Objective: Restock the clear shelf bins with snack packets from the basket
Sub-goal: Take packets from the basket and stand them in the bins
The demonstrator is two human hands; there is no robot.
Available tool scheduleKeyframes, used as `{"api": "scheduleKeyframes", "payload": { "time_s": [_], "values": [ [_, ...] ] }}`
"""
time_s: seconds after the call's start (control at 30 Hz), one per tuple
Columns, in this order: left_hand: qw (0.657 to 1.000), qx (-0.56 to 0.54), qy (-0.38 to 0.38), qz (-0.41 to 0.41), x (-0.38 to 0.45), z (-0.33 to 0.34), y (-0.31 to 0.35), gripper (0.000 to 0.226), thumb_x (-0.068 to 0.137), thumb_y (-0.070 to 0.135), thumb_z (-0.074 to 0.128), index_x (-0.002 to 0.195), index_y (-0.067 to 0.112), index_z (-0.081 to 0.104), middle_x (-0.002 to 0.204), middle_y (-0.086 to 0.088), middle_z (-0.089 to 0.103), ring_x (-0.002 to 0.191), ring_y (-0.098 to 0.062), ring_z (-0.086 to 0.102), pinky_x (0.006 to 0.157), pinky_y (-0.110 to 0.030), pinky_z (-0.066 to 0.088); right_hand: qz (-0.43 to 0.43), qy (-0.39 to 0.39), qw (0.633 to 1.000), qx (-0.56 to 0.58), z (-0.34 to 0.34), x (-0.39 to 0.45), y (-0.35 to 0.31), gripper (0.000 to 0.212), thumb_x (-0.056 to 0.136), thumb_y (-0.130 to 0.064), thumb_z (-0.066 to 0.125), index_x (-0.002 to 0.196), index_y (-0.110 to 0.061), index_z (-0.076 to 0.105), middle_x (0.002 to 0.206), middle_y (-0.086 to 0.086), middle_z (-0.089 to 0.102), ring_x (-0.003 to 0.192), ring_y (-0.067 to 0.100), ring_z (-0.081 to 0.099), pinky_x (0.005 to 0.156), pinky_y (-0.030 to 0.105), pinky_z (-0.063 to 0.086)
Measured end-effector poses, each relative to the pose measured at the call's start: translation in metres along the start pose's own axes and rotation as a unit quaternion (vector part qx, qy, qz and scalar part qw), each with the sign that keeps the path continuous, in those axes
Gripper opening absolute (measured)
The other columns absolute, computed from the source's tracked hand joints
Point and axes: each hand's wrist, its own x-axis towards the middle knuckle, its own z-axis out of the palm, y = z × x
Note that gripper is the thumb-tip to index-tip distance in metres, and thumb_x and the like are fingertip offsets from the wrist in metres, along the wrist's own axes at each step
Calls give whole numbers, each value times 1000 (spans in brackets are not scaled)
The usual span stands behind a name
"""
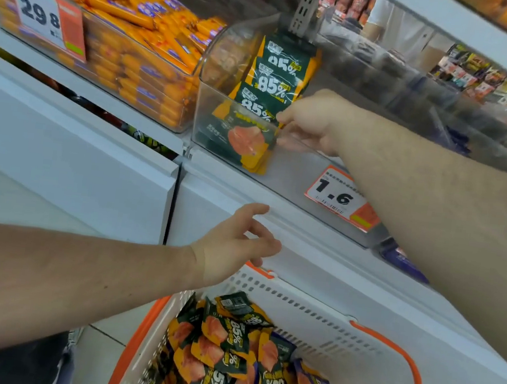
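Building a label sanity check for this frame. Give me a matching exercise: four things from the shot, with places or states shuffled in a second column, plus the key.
Column 1
1. right hand
2. left hand
3. 1.6 price tag
4. 29.8 price tag

Column 2
A. on the front of the bin of orange sausage packs
B. open, above the white basket, holding nothing
C. at the stacked green 85% packets in the clear bin
D. on the front of that clear bin, under the right forearm

Pairs: 1-C, 2-B, 3-D, 4-A
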Motion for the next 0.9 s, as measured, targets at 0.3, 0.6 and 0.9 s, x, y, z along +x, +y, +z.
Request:
{"api": "scheduleKeyframes", "payload": {
  "time_s": [0.3, 0.6, 0.9],
  "values": [
    [971, 205, -90, -87, 5, 15, -23, 58, 83, 29, 69, 134, 29, 42, 107, 11, 62, 85, -13, 67, 71, -27, 53, -492, 253, 833, -6, 19, -94, 64, 11, 78, -5, 58, 76, -8, 68, 57, -6, 54, 51, 10, 46, 52, 26, 41],
    [879, 383, -213, -186, -9, 21, -55, 45, 92, 23, 60, 135, 15, 48, 106, -8, 64, 79, -18, 59, 65, -30, 47, -82, -7, 983, -167, 64, -105, 271, 17, 94, -15, 54, 96, -18, 70, 76, -5, 64, 69, 13, 59, 68, 29, 53],
    [856, 419, -236, -188, -2, 23, -71, 38, 94, 29, 59, 130, 22, 52, 108, 6, 57, 95, -13, 60, 83, -30, 54, 28, -330, 871, -362, 108, -130, 364, 19, 89, -23, 59, 100, -11, 69, 100, 14, 67, 92, 35, 63, 71, 40, 56]
  ]
}}
